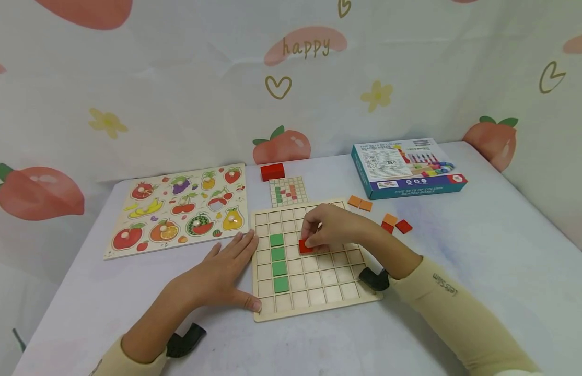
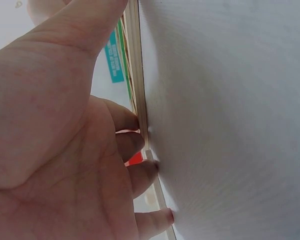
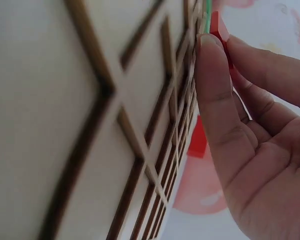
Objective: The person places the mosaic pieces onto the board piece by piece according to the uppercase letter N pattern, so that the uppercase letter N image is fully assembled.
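Observation:
A wooden grid board [image 1: 326, 293] lies on the table, with several green square tiles [image 1: 279, 268] set in one column near its left side. My right hand [image 1: 335, 224] is over the middle of the board and pinches a red square tile [image 1: 305, 247] between thumb and fingers. The right wrist view shows this red tile [image 3: 219, 31] at the fingertips, close to the grid. My left hand [image 1: 220, 277] rests on the table with fingers spread, touching the board's left edge. In the left wrist view, the fingers of the left hand [image 2: 80, 130] reach the board's side [image 2: 135, 55].
Behind the board lie a small pattern card [image 1: 288, 191] and a red block [image 1: 272, 172]. Loose orange tiles [image 1: 360, 203] and a red tile [image 1: 404, 226] lie to the right. A fruit puzzle board [image 1: 126, 209] is at the left, a beaded-boxes carton [image 1: 408, 169] at the back right.

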`<act>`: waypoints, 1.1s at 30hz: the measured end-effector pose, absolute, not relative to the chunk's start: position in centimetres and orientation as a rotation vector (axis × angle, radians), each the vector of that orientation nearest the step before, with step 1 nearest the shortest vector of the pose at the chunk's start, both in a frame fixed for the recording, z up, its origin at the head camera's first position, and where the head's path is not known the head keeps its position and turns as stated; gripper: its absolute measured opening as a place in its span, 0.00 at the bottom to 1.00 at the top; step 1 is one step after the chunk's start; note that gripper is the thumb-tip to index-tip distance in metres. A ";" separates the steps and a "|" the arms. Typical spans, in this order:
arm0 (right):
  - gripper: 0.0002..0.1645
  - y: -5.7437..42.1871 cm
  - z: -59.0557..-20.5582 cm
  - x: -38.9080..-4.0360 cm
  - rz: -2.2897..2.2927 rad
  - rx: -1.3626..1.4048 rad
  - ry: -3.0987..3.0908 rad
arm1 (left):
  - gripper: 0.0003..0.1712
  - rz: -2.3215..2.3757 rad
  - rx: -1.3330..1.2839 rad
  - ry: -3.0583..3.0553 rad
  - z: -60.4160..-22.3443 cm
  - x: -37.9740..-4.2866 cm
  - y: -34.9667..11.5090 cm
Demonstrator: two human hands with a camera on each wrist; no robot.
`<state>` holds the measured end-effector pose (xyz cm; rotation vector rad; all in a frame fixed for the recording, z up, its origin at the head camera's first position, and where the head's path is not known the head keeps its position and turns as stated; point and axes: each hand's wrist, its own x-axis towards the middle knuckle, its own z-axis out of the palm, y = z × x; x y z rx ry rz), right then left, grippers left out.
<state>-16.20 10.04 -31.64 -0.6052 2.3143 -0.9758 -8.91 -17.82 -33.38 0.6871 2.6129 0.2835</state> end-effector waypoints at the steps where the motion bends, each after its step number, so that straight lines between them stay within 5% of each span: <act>1: 0.04 9.8 -31.7 -16.2 -0.972 -0.608 2.314 | 0.79 0.286 0.686 2.612 -33.3 -8.9 -17.8; 33: 0.02 8.7 -31.7 -15.8 -0.914 -0.647 2.272 | 0.78 0.288 0.680 2.607 -33.3 -8.9 -17.9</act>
